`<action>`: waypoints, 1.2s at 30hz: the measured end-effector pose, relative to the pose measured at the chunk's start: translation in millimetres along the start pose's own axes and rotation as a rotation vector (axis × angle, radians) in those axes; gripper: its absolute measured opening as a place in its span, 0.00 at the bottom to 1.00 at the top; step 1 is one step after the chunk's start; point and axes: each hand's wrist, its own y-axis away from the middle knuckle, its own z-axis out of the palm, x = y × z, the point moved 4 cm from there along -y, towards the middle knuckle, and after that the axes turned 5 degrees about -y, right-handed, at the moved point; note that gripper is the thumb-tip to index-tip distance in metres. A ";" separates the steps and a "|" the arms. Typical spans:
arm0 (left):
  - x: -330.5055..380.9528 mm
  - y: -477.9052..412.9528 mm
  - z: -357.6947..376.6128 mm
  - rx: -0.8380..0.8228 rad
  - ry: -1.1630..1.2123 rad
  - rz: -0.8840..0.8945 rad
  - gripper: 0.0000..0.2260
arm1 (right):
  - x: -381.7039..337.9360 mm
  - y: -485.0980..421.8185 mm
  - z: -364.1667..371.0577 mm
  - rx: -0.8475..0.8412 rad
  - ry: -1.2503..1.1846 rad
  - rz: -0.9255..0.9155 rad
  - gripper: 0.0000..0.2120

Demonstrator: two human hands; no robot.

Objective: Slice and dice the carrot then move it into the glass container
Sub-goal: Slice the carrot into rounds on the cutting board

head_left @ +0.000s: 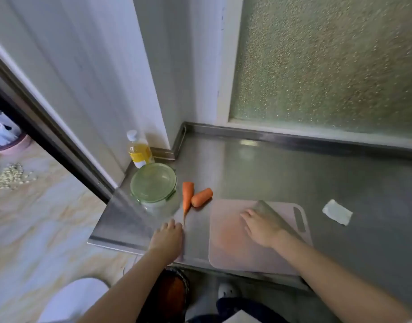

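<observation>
Two carrot pieces lie on the steel counter: a tapered one (pixel 187 197) pointing toward me and a stubby one (pixel 201 197) touching it on the right. Left of them stands the glass container (pixel 153 185) with its green lid on. A pale pink cutting board (pixel 233 241) sits at the counter's front edge. My left hand (pixel 167 236) rests on the counter just below the tapered carrot's tip, holding nothing. My right hand (pixel 263 227) lies on the board, fingers stretched forward, beside a blurred grey blade-like shape (pixel 273 213). Whether the right hand grips that shape is unclear.
A bottle of yellow liquid (pixel 138 149) stands in the back left corner behind the container. A crumpled white paper (pixel 337 212) lies right of the board. The counter's left edge (pixel 102 220) drops to a tiled floor. A frosted window (pixel 328 61) backs the counter.
</observation>
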 end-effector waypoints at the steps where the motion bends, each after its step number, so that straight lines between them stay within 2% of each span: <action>1: 1.2 1.2 3.1 -0.013 0.001 0.000 0.13 | -1.4 0.5 6.8 -0.044 -0.005 0.001 0.22; 3: -1.6 3.3 12.0 0.067 0.080 -0.008 0.14 | -3.0 3.8 17.8 -0.053 -0.038 -0.006 0.23; 5: -1.5 6.8 22.3 0.078 0.049 -0.017 0.18 | -3.0 6.8 29.1 -0.051 -0.032 0.012 0.25; 7: 0.3 6.2 25.0 0.099 0.080 0.009 0.14 | -2.9 9.3 35.9 -0.047 -0.025 0.016 0.25; 10: 4.8 -6.0 -1.3 0.219 0.159 -0.024 0.09 | -2.0 12.7 39.8 -0.034 -0.018 -0.001 0.26; 13: 8.9 -32.6 -12.6 0.133 0.262 -0.089 0.19 | 0.2 14.8 41.3 -0.016 -0.035 -0.016 0.25; 17: 27.1 -60.4 -41.7 0.180 0.447 -0.151 0.28 | 2.9 19.7 43.9 0.001 -0.069 -0.028 0.26; 21: 35.2 -82.7 -40.0 0.045 0.448 -0.233 0.28 | 2.7 28.4 36.1 -0.005 -0.070 -0.072 0.29; 24: 36.3 -88.9 -37.6 0.057 0.463 -0.285 0.28 | 4.5 32.3 30.3 -0.001 -0.074 -0.099 0.28; 28: 35.5 -90.1 -43.6 0.088 0.526 -0.272 0.25 | 10.7 41.3 26.5 -0.026 -0.079 -0.126 0.30; 32: 34.4 -84.6 -43.8 0.056 0.523 -0.204 0.25 | 18.5 51.1 31.7 -0.023 -0.092 -0.131 0.30; 36: 61.5 -68.6 -49.5 0.126 0.537 -0.049 0.25 | 20.5 61.9 34.6 -0.005 -0.123 -0.121 0.31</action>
